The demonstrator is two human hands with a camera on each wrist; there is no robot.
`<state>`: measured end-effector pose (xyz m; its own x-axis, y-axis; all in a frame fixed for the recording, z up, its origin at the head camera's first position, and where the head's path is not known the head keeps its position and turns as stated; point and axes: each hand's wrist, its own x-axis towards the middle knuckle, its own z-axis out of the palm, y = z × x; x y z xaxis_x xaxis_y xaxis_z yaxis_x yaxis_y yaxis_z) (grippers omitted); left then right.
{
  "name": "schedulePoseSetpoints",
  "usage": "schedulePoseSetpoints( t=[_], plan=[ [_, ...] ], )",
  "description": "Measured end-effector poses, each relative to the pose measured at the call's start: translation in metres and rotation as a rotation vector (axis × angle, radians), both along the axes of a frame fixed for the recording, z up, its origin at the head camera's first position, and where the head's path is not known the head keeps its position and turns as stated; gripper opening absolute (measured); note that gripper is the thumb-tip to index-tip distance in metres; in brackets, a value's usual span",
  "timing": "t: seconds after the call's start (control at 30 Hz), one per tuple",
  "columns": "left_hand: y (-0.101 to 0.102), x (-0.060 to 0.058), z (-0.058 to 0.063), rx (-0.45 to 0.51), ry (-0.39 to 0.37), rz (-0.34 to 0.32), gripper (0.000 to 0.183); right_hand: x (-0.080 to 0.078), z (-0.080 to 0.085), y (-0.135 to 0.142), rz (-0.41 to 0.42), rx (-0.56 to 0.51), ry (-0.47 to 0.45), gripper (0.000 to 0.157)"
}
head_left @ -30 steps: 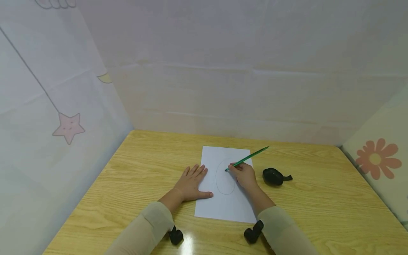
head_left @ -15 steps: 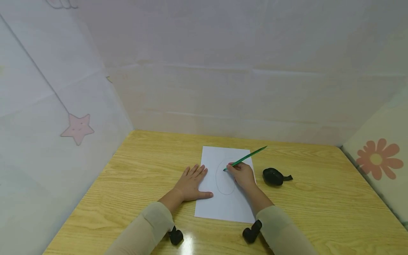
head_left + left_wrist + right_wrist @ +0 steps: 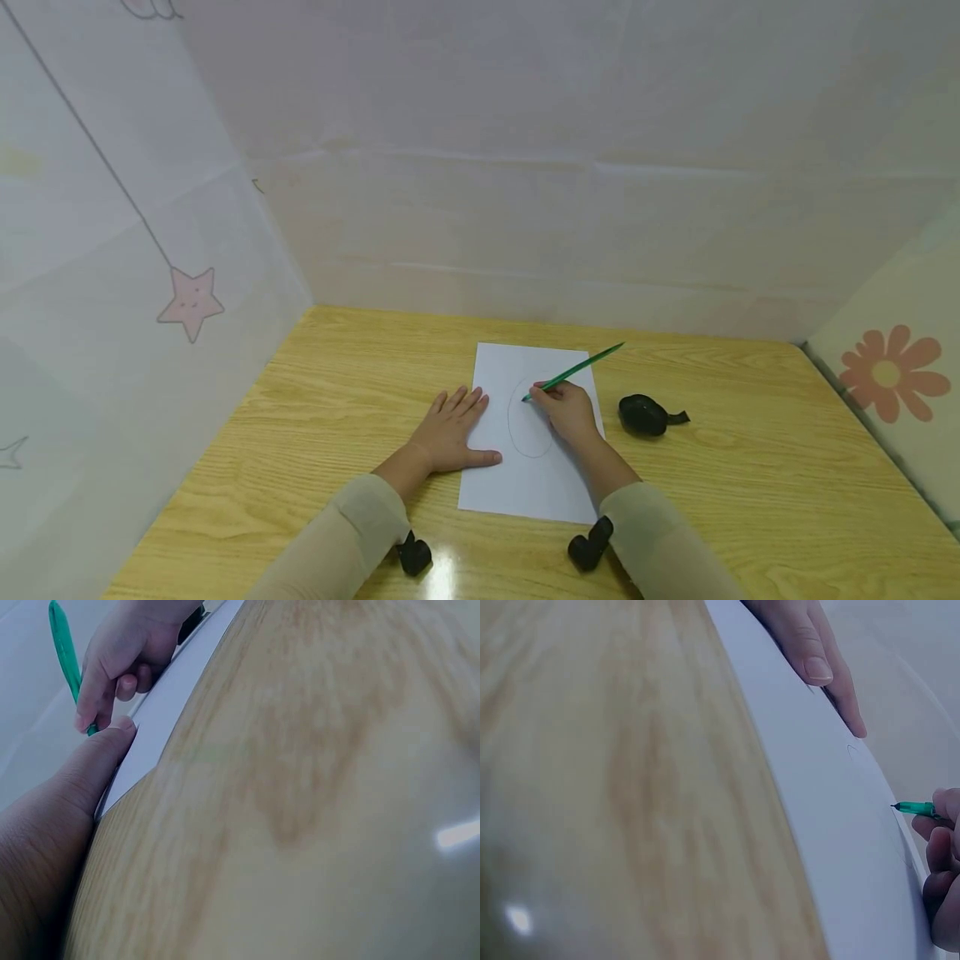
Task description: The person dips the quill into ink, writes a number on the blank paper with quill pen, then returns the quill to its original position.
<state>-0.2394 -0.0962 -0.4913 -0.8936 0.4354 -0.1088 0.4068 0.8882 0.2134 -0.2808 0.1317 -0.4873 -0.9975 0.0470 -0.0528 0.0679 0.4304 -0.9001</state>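
A white sheet of paper (image 3: 525,492) lies on the wooden table, with a thin oval outline drawn in its middle. My right hand (image 3: 570,414) pinches a green pen (image 3: 585,363) between thumb and fingers. In the head view the pen's tip is inside the oval's upper part; whether it touches the paper I cannot tell. The dark point of the pen (image 3: 915,808) shows in the right wrist view. My left hand (image 3: 447,433) lies flat with fingers spread, resting across the sheet's left edge, its thumb on the paper.
A black rounded object with a short strap (image 3: 643,415) sits on the table (image 3: 750,467) to the right of the paper. Small black devices (image 3: 414,554) hang at both sleeves. Pale printed cloth walls (image 3: 480,225) stand behind the table and at its sides.
My right hand and the green pen have shifted slightly to the left across the oval. The left hand and the paper have stayed in place.
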Motion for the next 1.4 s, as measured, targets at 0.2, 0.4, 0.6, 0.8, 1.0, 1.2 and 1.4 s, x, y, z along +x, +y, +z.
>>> schedulePoseSetpoints(
  t=[0.2, 0.4, 0.6, 0.8, 1.0, 1.2, 1.4],
  plan=[
    [0.001, 0.001, 0.002, -0.006, 0.004, -0.006, 0.102, 0.001, 0.001, -0.003, 0.002, 0.015, 0.007, 0.032],
    [0.001, 0.002, 0.005, -0.009, 0.011, -0.006, 0.102, 0.003, 0.003, -0.006, 0.01, -0.016, -0.021, 0.033],
    [0.001, 0.002, 0.005, -0.007, 0.008, -0.004, 0.101, 0.004, 0.004, -0.008, 0.008, -0.011, -0.035, 0.032],
    [0.0, 0.001, 0.004, 0.002, 0.006, -0.008, 0.101, 0.005, 0.006, -0.01, 0.003, -0.01, -0.039, 0.031],
    [0.001, 0.002, 0.004, 0.0, -0.002, -0.007, 0.102, 0.006, 0.004, -0.012, 0.019, 0.003, -0.025, 0.031],
    [0.001, 0.003, 0.006, -0.004, 0.002, -0.012, 0.102, 0.006, 0.004, -0.013, 0.028, 0.004, -0.011, 0.031],
    [0.0, 0.002, 0.005, 0.003, 0.005, -0.014, 0.101, 0.006, 0.003, -0.013, 0.035, -0.002, -0.014, 0.031]
  ],
)
